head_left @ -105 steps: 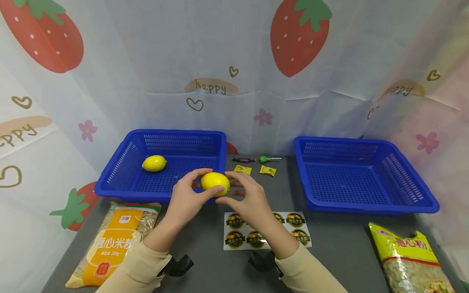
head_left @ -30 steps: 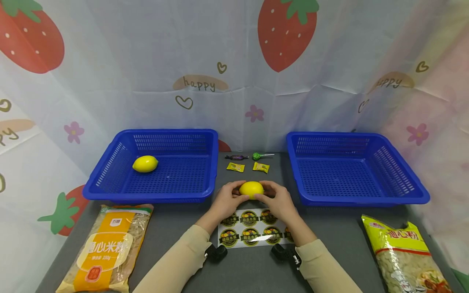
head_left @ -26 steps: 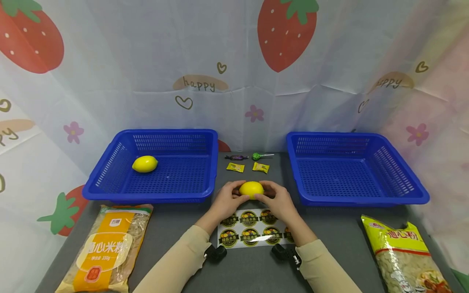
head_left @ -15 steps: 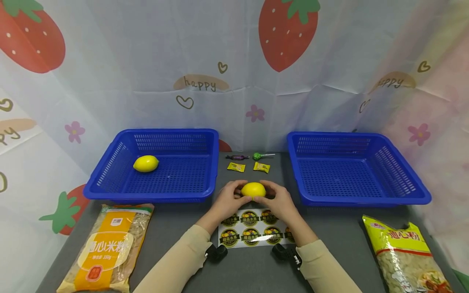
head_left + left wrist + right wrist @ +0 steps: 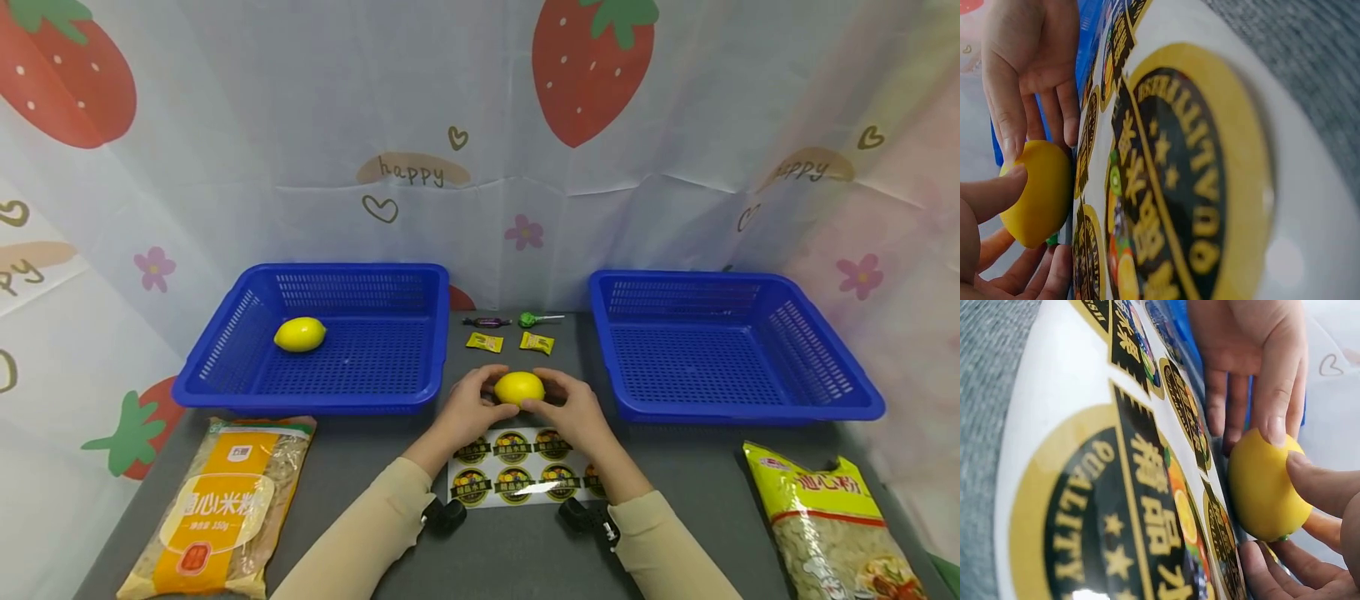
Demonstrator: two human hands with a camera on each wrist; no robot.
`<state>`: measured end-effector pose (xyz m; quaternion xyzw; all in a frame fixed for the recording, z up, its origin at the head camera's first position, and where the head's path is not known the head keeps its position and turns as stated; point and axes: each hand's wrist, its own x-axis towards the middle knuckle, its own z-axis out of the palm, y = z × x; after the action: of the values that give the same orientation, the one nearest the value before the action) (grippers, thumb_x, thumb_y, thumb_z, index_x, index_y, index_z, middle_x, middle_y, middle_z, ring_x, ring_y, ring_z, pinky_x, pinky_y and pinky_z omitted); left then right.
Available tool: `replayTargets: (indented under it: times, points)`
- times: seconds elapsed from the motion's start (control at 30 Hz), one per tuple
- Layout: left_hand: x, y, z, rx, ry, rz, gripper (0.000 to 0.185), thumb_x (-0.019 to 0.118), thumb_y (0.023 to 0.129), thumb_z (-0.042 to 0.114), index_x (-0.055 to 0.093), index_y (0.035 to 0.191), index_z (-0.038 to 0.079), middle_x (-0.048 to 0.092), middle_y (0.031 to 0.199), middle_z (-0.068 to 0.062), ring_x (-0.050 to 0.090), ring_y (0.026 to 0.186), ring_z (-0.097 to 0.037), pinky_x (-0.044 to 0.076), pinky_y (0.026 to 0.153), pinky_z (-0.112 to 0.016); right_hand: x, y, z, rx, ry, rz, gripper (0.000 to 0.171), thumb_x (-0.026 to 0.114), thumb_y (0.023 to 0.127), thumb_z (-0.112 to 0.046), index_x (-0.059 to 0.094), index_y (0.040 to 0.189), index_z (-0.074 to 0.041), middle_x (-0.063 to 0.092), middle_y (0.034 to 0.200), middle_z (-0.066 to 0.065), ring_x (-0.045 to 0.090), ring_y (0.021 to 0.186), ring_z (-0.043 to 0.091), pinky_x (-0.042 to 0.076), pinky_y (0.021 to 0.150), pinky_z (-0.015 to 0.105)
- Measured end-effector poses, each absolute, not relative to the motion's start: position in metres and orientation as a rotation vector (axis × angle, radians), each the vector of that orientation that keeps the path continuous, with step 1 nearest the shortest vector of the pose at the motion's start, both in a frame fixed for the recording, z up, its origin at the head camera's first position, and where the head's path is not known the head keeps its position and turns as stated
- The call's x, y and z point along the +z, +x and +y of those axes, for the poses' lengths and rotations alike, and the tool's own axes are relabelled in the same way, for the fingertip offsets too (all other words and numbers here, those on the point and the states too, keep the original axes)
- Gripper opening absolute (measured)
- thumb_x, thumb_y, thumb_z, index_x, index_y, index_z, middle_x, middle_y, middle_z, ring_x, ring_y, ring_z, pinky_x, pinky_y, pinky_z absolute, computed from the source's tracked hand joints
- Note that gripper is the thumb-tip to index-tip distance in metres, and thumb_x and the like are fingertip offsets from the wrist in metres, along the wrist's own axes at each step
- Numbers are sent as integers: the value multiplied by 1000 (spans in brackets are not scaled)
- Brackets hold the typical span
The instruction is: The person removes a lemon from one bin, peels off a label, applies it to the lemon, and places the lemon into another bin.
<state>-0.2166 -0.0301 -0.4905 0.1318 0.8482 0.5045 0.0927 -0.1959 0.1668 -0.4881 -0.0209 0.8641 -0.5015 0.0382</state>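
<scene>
A yellow lemon (image 5: 519,387) sits just above the grey table at the far edge of a sticker sheet (image 5: 517,480). My left hand (image 5: 468,407) holds its left side and my right hand (image 5: 572,410) holds its right side, thumbs and fingers curled round it. In the left wrist view the lemon (image 5: 1035,194) lies between my thumb and the other hand's fingers, beside the sticker sheet (image 5: 1179,187). The right wrist view shows the lemon (image 5: 1266,487) close above the round yellow-and-black stickers (image 5: 1135,506). A second lemon (image 5: 300,334) lies in the left blue basket (image 5: 225,387).
A second blue basket (image 5: 742,412), with nothing in it, stands at the right. Small candies (image 5: 483,342) and a green lollipop (image 5: 528,319) lie between the baskets. Noodle bags lie at the front left (image 5: 217,508) and front right (image 5: 825,525). A strawberry-print sheet backs the table.
Since 3.5 s ago both hands have carried the lemon right and down from the left basket's front to the sticker sheet's far edge. Over the last second they have hardly moved.
</scene>
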Motion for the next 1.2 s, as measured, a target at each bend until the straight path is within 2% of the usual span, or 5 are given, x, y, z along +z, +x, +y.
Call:
replayTargets:
  times: [0.33, 0.57, 0.83, 1.03, 1.2]
  points:
    - [-489, -216, -32, 1522, 408, 2493, 67, 81, 87, 17, 51, 146, 10, 55, 134, -12, 57, 117, -26, 55, 94, -39, -489, -196, 166, -1567, -76, 2623, 66, 79, 89, -28, 52, 147, -12, 59, 142, 12, 57, 129, 32, 51, 100, 51]
    - [-487, -211, -37, 1509, 367, 2485, 67, 81, 87, 15, 50, 147, 11, 53, 136, -13, 55, 124, -28, 53, 99, -42, -484, -189, 169, -1536, -90, 2637, 69, 79, 89, -30, 49, 150, -14, 55, 147, 11, 54, 133, 34, 48, 104, 54]
    - [-487, -194, -44, 1371, 406, 2600, 72, 81, 87, 15, 46, 150, 10, 53, 139, -15, 54, 127, -30, 50, 103, -45, -477, -177, 172, -1466, -84, 2704, 77, 80, 88, -30, 43, 153, -13, 54, 147, 16, 54, 133, 36, 50, 100, 55]
    - [-486, -175, -51, 1258, 445, 2692, 74, 82, 86, 20, 46, 150, 11, 54, 141, -15, 52, 131, -32, 44, 109, -50, -478, -167, 176, -1404, -104, 2748, 72, 81, 88, -27, 49, 149, -8, 56, 144, 18, 54, 131, 35, 53, 98, 49]
    - [-485, -161, -56, 1180, 482, 2721, 75, 83, 84, 19, 47, 149, 9, 54, 142, -15, 49, 134, -34, 39, 112, -53, -479, -159, 179, -1268, -67, 2818, 59, 82, 86, -28, 61, 136, -7, 65, 133, 14, 60, 122, 33, 51, 99, 50]
